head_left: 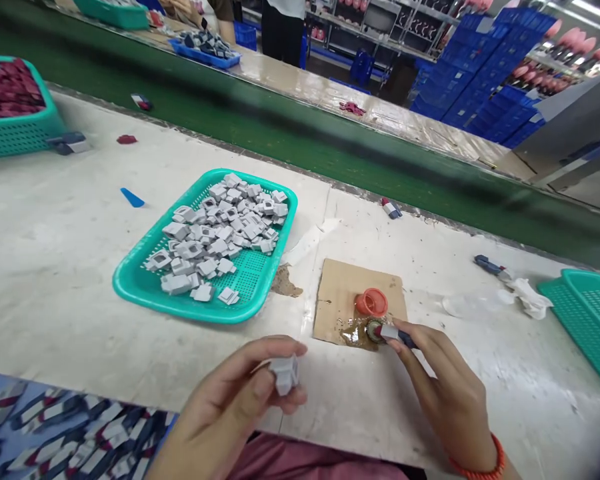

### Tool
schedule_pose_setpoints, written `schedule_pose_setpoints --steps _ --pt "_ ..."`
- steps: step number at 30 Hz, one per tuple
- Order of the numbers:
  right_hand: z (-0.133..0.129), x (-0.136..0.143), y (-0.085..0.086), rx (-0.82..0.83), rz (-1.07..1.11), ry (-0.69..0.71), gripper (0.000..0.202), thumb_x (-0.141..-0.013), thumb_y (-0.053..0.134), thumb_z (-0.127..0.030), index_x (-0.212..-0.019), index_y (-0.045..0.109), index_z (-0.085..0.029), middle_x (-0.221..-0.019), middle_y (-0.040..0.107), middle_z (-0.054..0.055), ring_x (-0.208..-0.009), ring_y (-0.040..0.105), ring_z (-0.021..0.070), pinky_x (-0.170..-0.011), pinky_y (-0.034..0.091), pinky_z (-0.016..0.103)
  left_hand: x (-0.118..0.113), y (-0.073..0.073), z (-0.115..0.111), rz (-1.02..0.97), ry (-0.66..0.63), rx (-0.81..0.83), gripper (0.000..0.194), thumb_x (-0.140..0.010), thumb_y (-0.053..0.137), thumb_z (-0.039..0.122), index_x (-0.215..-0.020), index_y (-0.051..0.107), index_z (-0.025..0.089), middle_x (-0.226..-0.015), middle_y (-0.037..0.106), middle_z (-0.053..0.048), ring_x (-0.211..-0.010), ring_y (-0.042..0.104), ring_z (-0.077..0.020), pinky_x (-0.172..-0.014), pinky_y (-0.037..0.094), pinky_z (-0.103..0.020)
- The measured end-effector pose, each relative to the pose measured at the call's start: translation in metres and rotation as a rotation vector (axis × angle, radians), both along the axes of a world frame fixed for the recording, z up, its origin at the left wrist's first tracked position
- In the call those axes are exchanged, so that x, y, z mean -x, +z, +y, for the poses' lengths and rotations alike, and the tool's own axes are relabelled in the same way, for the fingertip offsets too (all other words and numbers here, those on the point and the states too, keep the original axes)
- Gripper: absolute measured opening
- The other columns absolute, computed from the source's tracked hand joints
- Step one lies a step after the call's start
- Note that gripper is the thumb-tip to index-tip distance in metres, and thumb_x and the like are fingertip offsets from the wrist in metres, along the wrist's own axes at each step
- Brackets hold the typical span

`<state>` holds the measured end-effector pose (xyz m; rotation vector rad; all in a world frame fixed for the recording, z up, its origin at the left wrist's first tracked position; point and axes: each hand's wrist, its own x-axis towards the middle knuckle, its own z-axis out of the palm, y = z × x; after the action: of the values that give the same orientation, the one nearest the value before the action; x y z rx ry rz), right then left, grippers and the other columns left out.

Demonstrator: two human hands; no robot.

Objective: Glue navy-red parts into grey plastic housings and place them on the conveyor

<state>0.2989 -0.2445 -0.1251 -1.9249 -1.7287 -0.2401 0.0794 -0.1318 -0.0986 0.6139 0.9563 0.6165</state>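
Note:
In my left hand [240, 380] a small light-grey plastic part [284, 373] is pinched between thumb and fingers. My right hand [443, 380] grips a small dark-blue, grey and maroon plastic piece [391, 333], tilted toward the left. Its maroon end meets a small round thing [374, 330] on the cardboard; whether the two are joined I cannot tell. Brown, wet-looking liquid [356, 333] lies around that spot on the cardboard square [337, 287]. Just behind stands a small red-orange cup [371, 303]. Left of the cardboard, a green basket [130, 287] holds many grey parts [220, 230].
At the lower left, a blue tray [170, 420] carries many multicoloured pieces. A basket of maroon parts [10, 87] stands far left, another green basket [585, 313] far right. A blue strip [132, 198] and white crumpled tissue [530, 297] lie on the table. A green channel [280, 137] runs behind.

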Motion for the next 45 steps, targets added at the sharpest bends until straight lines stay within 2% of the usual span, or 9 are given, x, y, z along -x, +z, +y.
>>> schedule_pose_setpoints --steps 3,8,12,19,24,28,33,37,45 --pt "-0.001 0.001 0.003 -0.036 -0.017 -0.003 0.024 -0.088 0.057 -0.009 -0.113 0.057 -0.01 -0.102 0.061 0.009 -0.095 0.058 0.0145 -0.088 0.045 0.025 -0.007 -0.003 -0.006 -0.125 -0.028 0.104 0.019 -0.062 0.083 0.037 -0.077 0.079 0.027 -0.089 0.079 0.002 -0.065 0.071 -0.0135 -0.062 0.056 -0.015" --pt "-0.003 0.004 0.01 -0.177 -0.112 -0.092 0.027 -0.082 0.063 -0.004 -0.108 0.059 -0.012 -0.095 0.062 0.007 -0.087 0.058 0.0152 -0.081 0.046 0.027 -0.013 -0.009 -0.014 -0.313 -0.026 0.251 0.015 -0.065 0.081 0.029 -0.08 0.078 0.026 -0.078 0.078 0.002 -0.066 0.071 -0.0127 -0.064 0.056 -0.016" --pt "-0.005 0.002 0.01 -0.105 -0.085 -0.067 0.021 -0.085 0.062 -0.009 -0.106 0.059 -0.011 -0.095 0.063 0.007 -0.086 0.058 0.0152 -0.081 0.046 0.027 -0.019 -0.012 -0.018 -0.358 -0.05 0.342 0.015 -0.067 0.081 0.027 -0.081 0.078 0.023 -0.078 0.077 0.0 -0.068 0.07 -0.0102 -0.068 0.053 -0.015" --pt "-0.005 0.001 0.007 -0.103 -0.047 -0.097 0.018 -0.086 0.061 -0.012 -0.105 0.059 -0.013 -0.096 0.063 0.007 -0.088 0.06 0.0152 -0.082 0.047 0.026 -0.024 -0.015 -0.023 -0.383 -0.022 0.256 0.021 -0.056 0.088 0.026 -0.072 0.075 0.023 -0.077 0.074 0.005 -0.065 0.069 -0.0086 -0.061 0.051 -0.014" --pt "-0.011 0.006 0.003 -0.076 -0.043 -0.231 0.018 -0.088 0.062 -0.024 -0.105 0.062 -0.018 -0.094 0.068 0.002 -0.078 0.064 0.0115 -0.075 0.049 0.021 -0.027 -0.02 -0.022 -0.357 -0.037 0.256 0.035 -0.049 0.091 0.024 -0.081 0.077 0.024 -0.081 0.079 0.002 -0.073 0.069 -0.0088 -0.07 0.051 -0.014" --pt "-0.026 0.02 0.004 -0.17 0.242 -0.388 0.027 -0.083 0.067 -0.025 -0.109 0.063 -0.022 -0.093 0.069 0.002 -0.073 0.067 0.0131 -0.067 0.054 0.021 -0.031 -0.02 -0.022 -0.286 -0.052 0.266 0.033 -0.047 0.091 0.023 -0.077 0.077 0.023 -0.08 0.079 0.001 -0.072 0.069 -0.0101 -0.069 0.052 -0.016" --pt "-0.025 0.048 0.008 -0.286 0.485 -0.189 0.022 -0.079 0.068 -0.015 -0.098 0.067 -0.024 -0.092 0.069 0.001 -0.079 0.068 0.015 -0.063 0.057 0.02 -0.037 -0.016 -0.023 -0.266 -0.039 0.298 0.033 -0.045 0.091 0.015 -0.073 0.076 0.021 -0.068 0.077 0.001 -0.063 0.066 -0.0078 -0.061 0.05 -0.014" --pt "-0.011 0.064 0.009 -0.356 0.595 -0.168 0.022 -0.079 0.066 -0.01 -0.097 0.066 -0.022 -0.09 0.067 0.003 -0.08 0.066 0.017 -0.062 0.058 0.025 -0.038 -0.014 -0.024 -0.261 -0.067 0.325 0.034 -0.043 0.092 0.016 -0.072 0.076 0.022 -0.067 0.077 0.002 -0.062 0.065 -0.0071 -0.058 0.047 -0.013" --pt "-0.013 0.057 0.015 -0.152 0.469 0.022 0.025 -0.082 0.061 -0.008 -0.102 0.062 -0.022 -0.094 0.066 0.002 -0.085 0.067 0.0146 -0.065 0.059 0.018 -0.037 -0.018 -0.026 -0.255 -0.104 0.303 0.036 -0.04 0.093 0.023 -0.072 0.077 0.024 -0.064 0.075 0.001 -0.059 0.062 -0.0082 -0.06 0.047 -0.016"
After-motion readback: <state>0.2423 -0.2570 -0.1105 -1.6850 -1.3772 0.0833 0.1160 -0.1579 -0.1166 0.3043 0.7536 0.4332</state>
